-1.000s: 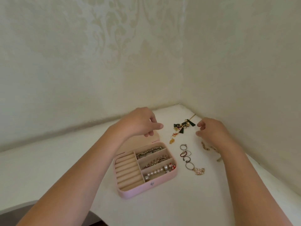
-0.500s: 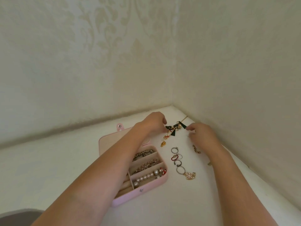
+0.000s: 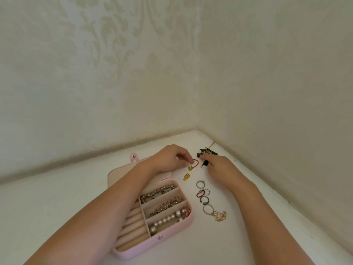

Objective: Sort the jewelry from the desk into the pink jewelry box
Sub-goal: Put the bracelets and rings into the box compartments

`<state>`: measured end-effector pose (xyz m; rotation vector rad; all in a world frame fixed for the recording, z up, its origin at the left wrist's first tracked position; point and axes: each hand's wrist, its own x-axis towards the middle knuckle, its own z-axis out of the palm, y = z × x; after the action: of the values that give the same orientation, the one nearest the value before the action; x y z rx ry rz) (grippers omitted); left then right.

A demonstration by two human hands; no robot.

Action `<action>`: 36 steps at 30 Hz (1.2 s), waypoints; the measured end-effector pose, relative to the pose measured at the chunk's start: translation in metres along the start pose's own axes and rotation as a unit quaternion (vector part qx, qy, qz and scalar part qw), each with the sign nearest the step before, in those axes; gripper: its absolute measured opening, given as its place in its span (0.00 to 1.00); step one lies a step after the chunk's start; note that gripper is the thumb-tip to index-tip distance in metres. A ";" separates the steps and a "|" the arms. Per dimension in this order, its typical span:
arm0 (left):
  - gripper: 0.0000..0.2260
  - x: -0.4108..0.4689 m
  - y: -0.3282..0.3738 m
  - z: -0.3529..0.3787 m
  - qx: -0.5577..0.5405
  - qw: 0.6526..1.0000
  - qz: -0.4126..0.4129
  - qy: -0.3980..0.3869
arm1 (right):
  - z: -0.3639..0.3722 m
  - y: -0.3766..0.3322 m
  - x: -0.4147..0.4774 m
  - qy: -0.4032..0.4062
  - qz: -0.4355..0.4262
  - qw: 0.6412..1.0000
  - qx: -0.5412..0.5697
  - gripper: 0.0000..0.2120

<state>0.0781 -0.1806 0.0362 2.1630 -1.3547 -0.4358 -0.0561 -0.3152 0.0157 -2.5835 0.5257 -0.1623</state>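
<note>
Two grips pinching: left hand (image 3: 166, 159) red-gold earring (image 3: 193, 165), right hand (image 3: 219, 167) dark tassels (image 3: 212, 152); left forearm (image 3: 118, 197) overlaps pink jewelry box (image 3: 177, 227).

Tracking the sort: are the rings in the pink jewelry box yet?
No, the rings lie in a row on the desk beside the pink jewelry box.
</note>
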 end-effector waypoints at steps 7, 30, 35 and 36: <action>0.07 -0.002 -0.004 -0.005 0.060 0.998 -0.005 -0.025 | 0.003 0.000 0.002 0.018 -0.006 1.000 -0.013 0.21; 0.08 -0.028 0.028 -0.022 -0.299 0.952 -0.020 0.067 | -0.022 -0.034 -0.013 -0.024 -0.072 0.820 0.567 0.08; 0.09 -0.062 0.048 -0.031 -0.510 0.859 -0.022 0.049 | -0.035 -0.040 -0.025 -0.115 -0.076 0.694 0.707 0.02; 0.09 -0.069 0.050 -0.031 -0.521 0.851 -0.034 0.062 | -0.036 -0.041 -0.025 -0.126 -0.067 0.676 0.723 0.03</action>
<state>0.0286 -0.1273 0.0898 1.2787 -0.6748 -0.8086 -0.0734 -0.2887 0.0669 -1.0078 -0.0145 -0.1607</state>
